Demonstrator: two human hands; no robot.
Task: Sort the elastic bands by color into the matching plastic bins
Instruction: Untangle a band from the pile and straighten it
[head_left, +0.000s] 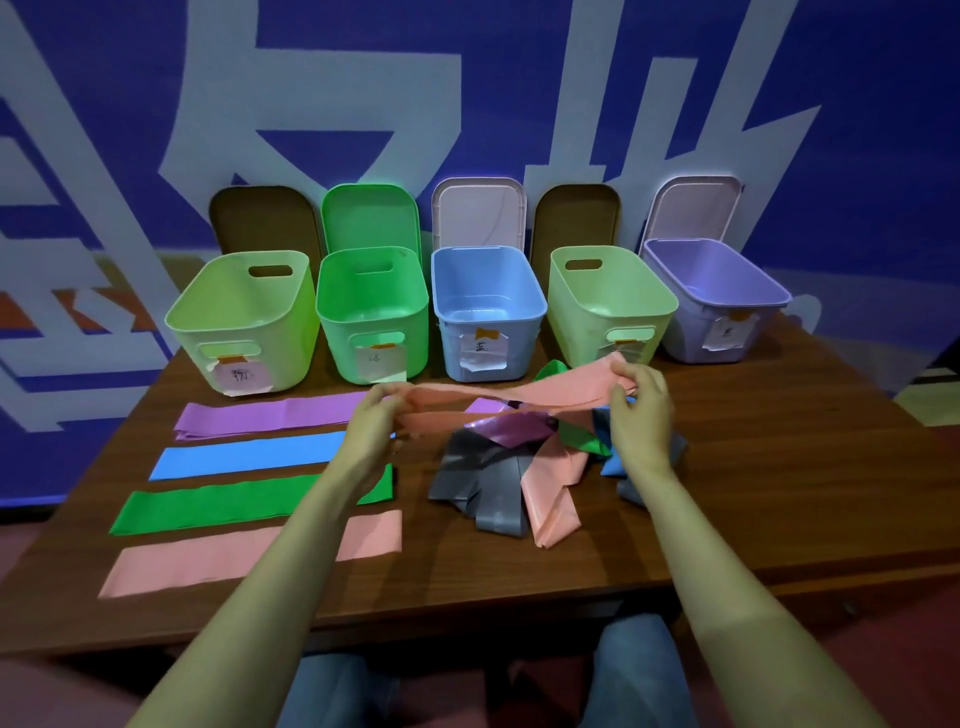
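Pink band (498, 397), thin, smooth, stretched flat between both hands.

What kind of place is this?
Probably an indoor activity or training room: a wooden table holds a row of labelled plastic bins, colored bands lie spread out in front, and the blue wall behind has giant white lettering.

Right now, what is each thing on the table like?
Far-left pale green plastic bin: open, empty.
Bright green plastic bin: open, empty.
Blue plastic bin: open, empty.
Right pale green plastic bin: open, empty.
Purple plastic bin: open, empty.
Held pink elastic band: stretched between both hands.
Left hand: pinching one end.
Right hand: pinching the other.
Mixed band pile: tangled.
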